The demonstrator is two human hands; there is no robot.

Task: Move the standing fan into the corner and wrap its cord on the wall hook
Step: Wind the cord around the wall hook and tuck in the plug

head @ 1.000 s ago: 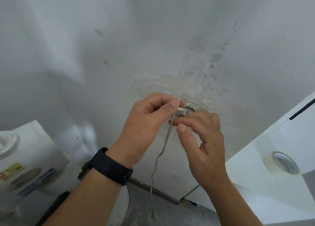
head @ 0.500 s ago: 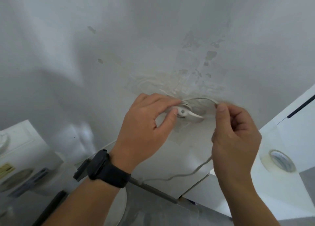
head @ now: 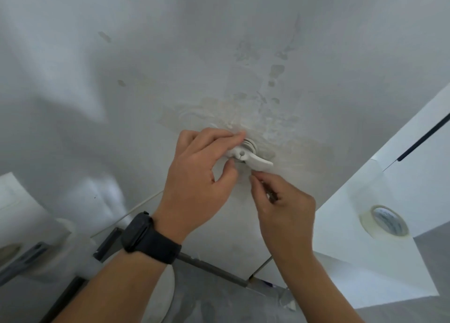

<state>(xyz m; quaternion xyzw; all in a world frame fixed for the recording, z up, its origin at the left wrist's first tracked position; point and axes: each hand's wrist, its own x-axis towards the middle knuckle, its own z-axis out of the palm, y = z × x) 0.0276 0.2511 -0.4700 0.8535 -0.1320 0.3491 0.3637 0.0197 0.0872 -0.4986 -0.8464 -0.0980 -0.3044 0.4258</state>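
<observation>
Wall (head: 146, 67): I log a white painted surface behind both hands, with patchy, scuffed filler above the left hand.

Bench (head: 365, 269): white top, right of the right hand and lower.

Left hand (head: 202, 174): I see the fingers curled and the forefinger and thumb pinching the left end of the wall hook (head: 250, 156). A black watch (head: 148, 237) sits on its wrist.

Right hand (head: 285, 205): just below the hook's right arm, fingers curled and fingertips pinched together; I take it to be pinching the cord (head: 247, 144), though the strand between the fingers is too thin for me to confirm.

Tape roll (head: 384, 221): pale, lying flat on the bench, well right of the right hand.

Hook: white, fixed to the wall between the two hands, cord coiled in several turns round its stem.
</observation>
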